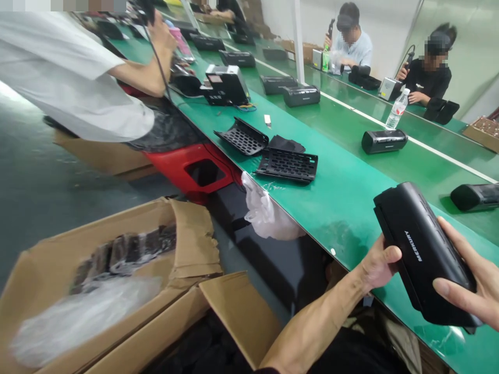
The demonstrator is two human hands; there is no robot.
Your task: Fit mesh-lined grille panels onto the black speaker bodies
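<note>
Green line surface [343,223] | we hold black speaker [423,254] | left grip [378,265], right grip [470,285] both clamped on its sides

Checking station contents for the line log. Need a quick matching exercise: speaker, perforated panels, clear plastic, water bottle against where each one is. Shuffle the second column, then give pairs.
Items:
1. black MERCURY speaker
2. perforated black panels
3. clear plastic wrap
4. water bottle

Places:
A. lying on the green assembly belt
B. draped over the belt's near edge
C. held between the left hand and right hand
D. standing upright near a white line

Pairs: 1-C; 2-A; 3-B; 4-D
</note>
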